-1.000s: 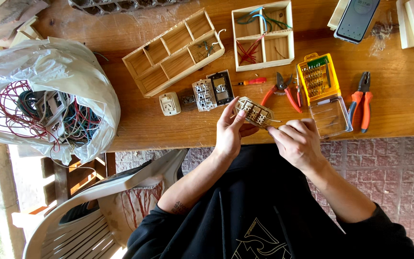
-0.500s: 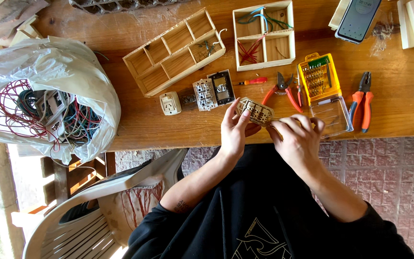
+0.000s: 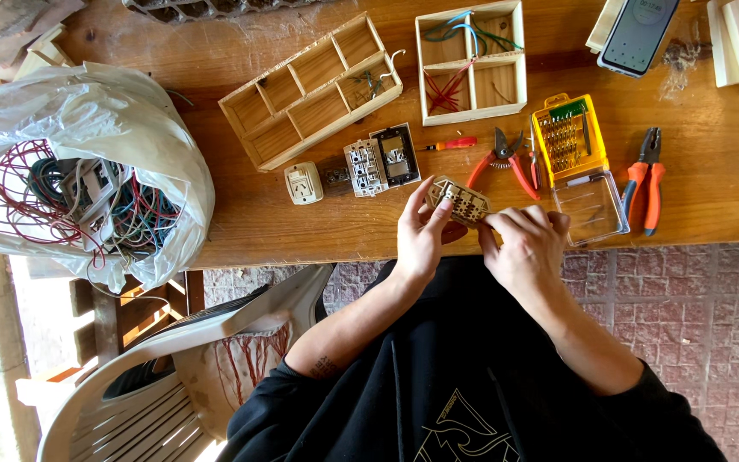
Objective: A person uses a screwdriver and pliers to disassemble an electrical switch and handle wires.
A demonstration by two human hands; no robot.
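Both hands hold a small beige electrical socket module [image 3: 462,199] just over the front edge of the wooden table [image 3: 301,227]. My left hand [image 3: 422,233] grips its left side with fingers over the top. My right hand [image 3: 527,246] pinches its right end, fingers curled. On the table just behind lie a white outlet [image 3: 303,182], a white switch part [image 3: 364,168] and a dark switch frame [image 3: 396,155].
A long wooden divider tray [image 3: 311,88] and a square one holding wires [image 3: 470,60] sit behind. Small red screwdriver [image 3: 450,144], red cutters [image 3: 504,162], yellow bit case [image 3: 568,139], orange pliers [image 3: 646,178], a phone [image 3: 638,31]. A plastic bag of wires [image 3: 79,175] is left; a white chair [image 3: 173,368] below.
My right hand has slid left and closed onto the socket module's right end. The left hand keeps its grip, shifted slightly.
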